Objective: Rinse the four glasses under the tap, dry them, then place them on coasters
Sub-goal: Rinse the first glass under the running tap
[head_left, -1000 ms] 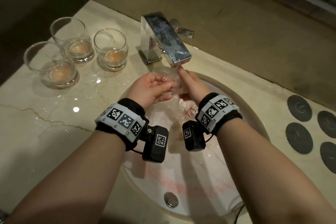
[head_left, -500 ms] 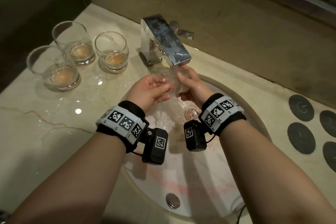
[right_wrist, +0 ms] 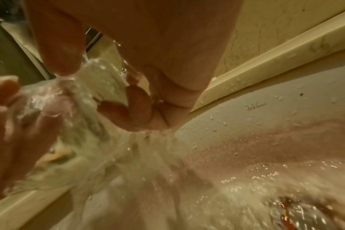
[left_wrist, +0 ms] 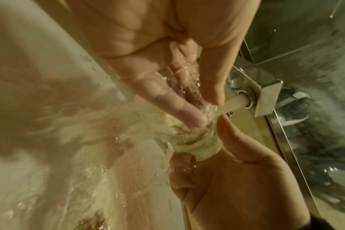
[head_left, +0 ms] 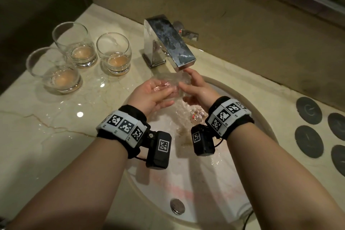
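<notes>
A clear glass (head_left: 180, 80) lies on its side under the running tap (head_left: 168, 45), held over the basin by both hands. My right hand (head_left: 196, 89) grips its base end, thumb and curled fingers around the thick bottom (left_wrist: 201, 147). My left hand (head_left: 152, 93) reaches in from the left, its fingers (left_wrist: 177, 109) inside the glass mouth and the thumb outside on the wall. Water splashes over the glass (right_wrist: 93, 80) and both hands. Three more glasses (head_left: 74, 43) (head_left: 54, 70) (head_left: 113, 53), each with brownish liquid at the bottom, stand on the counter to the left.
Several dark round coasters (head_left: 309, 111) lie on the marble counter at the far right. The white basin (head_left: 261, 117) is wet, with a metal knob (head_left: 177, 206) at its near side. The counter (head_left: 56, 110) around the three glasses is wet. A wall rises behind the tap.
Both hands stay under the tap with the glass between them. The left hand has slid a little to the left along the glass, and water keeps running.
</notes>
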The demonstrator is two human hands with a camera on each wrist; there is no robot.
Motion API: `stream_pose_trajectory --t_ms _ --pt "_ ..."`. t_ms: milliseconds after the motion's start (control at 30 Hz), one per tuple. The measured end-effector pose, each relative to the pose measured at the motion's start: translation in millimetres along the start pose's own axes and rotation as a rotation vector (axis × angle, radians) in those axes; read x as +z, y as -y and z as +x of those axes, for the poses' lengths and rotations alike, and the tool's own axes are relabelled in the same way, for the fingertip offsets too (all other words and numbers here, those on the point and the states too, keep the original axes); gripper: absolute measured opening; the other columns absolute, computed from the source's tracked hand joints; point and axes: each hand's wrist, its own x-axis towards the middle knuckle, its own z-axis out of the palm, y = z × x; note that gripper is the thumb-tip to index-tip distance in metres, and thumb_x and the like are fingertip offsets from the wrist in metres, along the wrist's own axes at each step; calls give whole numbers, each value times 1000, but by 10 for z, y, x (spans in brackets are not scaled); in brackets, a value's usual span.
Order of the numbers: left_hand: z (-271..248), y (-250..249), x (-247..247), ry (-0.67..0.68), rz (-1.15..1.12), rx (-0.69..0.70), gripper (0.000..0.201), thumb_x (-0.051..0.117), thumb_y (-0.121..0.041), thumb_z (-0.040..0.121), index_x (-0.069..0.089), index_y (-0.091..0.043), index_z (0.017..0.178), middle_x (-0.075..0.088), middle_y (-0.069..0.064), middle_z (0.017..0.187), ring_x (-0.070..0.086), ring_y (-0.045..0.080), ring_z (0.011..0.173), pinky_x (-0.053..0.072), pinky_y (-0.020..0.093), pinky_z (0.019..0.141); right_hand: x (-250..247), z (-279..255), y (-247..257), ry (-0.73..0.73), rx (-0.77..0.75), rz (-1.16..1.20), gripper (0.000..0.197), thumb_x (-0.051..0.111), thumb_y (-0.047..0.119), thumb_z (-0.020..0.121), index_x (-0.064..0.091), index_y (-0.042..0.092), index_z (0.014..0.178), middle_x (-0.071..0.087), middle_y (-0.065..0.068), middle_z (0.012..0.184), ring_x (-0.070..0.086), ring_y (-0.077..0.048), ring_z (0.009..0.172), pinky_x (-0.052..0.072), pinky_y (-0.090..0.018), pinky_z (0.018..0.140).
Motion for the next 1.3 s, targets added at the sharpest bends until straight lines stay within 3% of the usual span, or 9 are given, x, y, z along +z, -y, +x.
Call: stream_pose_trajectory --t_ms 200,333,533,600,800,900,1000,1167,1300 --pt "-8 -6 21 41 -20 -11 19 58 5 84 58 -10 96 73 6 88 71 15 83 56 19 64 14 -23 -18 -114 -40 -61 43 62 42 85 51 22 121 56 0 94 47 -10 61 37 -19 52" --pt "-2 -32 53 67 -30 -20 17 56 4 86 57 -8 99 73 6 89 71 14 82 56 19 62 49 20 48 -223 19 -271 66 35 67 88 56 15 121 58 6 84 52 -7 66 40 -23 59" --pt "-5 -41 -2 14 -33 -15 14 58 1 86 55 -10 93 71 7 91 70 13 82 57 19 64 -5 -56 38 -20 38 -84 58 62 42 77 40 36 130 55 -3 115 58 -15 69 42 -26 60" --pt "-10 -29 -30 28 -36 -32 18 59 3 84 53 -11 95 72 7 92 71 14 84 57 20 65 -3 -73 36 -18 19 -58 55 65 34 77 44 33 127 58 -2 107 55 -15 68 41 -25 59" --pt "-1 -16 -17 41 17 -45 17 58 3 85 53 -11 93 70 11 95 70 17 86 57 20 63 117 -78 126 -100 74 -90 44 44 57 92 56 19 110 61 -7 86 54 -17 71 41 -28 64" --pt "18 -33 -15 13 28 -27 16 59 1 85 53 -12 94 68 9 96 69 13 83 58 21 67 46 -59 78 -11 72 113 48 61 34 86 46 18 128 62 -5 90 56 -16 66 40 -22 55" --pt "22 -24 -33 51 -20 -43 23 60 2 82 54 -12 99 70 7 98 70 15 89 58 25 70 23 -85 80 -16 77 14 49 63 19 88 42 21 132 60 -8 102 55 -14 67 40 -22 55" --pt "32 -11 -37 85 9 -63 23 58 3 84 53 -13 100 71 8 95 70 16 85 58 25 68 108 -65 148 -149 127 -195 49 42 53 93 50 16 123 63 -9 102 59 -22 82 46 -30 69" --pt "54 -18 -30 57 45 -47 19 57 3 86 54 -13 95 74 0 82 70 11 77 58 21 65 99 -10 87 -75 130 -141 57 39 59 93 48 14 127 63 -9 104 61 -16 68 44 -26 62"
